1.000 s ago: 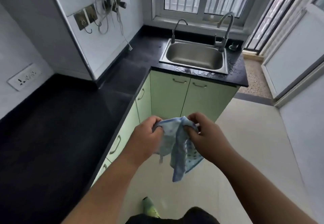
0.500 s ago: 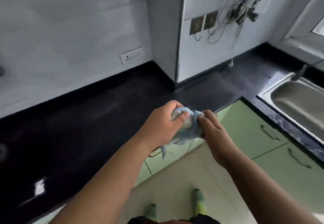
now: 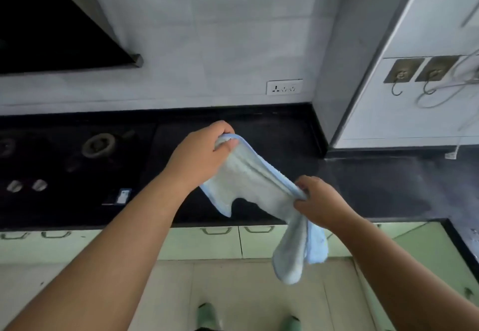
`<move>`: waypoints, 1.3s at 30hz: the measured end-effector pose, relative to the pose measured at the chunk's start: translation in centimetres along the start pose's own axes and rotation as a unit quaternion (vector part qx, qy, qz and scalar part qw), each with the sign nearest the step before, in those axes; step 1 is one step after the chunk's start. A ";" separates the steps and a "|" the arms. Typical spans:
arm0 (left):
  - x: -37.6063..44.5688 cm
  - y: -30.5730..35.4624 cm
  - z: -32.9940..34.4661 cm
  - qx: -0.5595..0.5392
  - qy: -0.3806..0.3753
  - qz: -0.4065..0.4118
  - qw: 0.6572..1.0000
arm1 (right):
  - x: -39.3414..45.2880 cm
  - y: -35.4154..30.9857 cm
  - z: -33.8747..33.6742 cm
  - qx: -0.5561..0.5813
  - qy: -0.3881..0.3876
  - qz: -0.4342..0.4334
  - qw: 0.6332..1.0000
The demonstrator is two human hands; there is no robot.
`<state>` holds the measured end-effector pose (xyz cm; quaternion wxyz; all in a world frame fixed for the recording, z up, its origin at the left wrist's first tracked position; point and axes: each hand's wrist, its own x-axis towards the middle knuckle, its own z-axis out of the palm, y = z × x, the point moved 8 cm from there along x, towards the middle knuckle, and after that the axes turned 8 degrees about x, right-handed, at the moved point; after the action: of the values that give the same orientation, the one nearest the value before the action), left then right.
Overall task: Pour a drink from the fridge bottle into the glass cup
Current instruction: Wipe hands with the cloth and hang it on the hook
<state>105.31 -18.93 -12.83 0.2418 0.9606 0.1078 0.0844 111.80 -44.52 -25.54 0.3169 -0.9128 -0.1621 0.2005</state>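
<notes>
A light blue terry cloth, soft and nubby with a smooth bound hem, stretches between both hands above the black countertop. The left hand grips one bunched end at about 11 o'clock of the cloth, fingers curled over the hem and thumb pressed on top. The right hand pinches the other gathered end at about 4 o'clock; from there a loose fold hangs down in front of the pale green cabinet doors, which carry slim metal handles. The countertop is glossy dark stone. At 9 o'clock sits a black glass gas hob with a round metal burner ring and two silvery knobs. On the pale tiled wall at 1 o'clock is a white rectangular power socket; square brass-toned hook plates hang at 2 o'clock. Neither bottle nor glass cup appears in view.
</notes>
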 end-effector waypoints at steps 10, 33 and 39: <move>4.3 -13.1 -1.5 0.141 -0.001 -0.114 0.983 | 7.9 -1.1 -3.9 -0.120 0.009 0.032 0.992; 0.1 -23.8 14.2 0.139 -0.140 -0.187 0.962 | 12.9 2.0 9.3 -0.109 -0.122 0.074 0.984; 4.9 -22.7 18.0 0.125 -0.185 -0.176 0.959 | 17.7 0.8 12.1 -0.085 -0.086 0.042 0.992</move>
<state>110.11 -6.21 -38.85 0.1463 0.9479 0.2386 -0.1525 121.62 -31.46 -39.39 0.2147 -0.9217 -0.1664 0.2768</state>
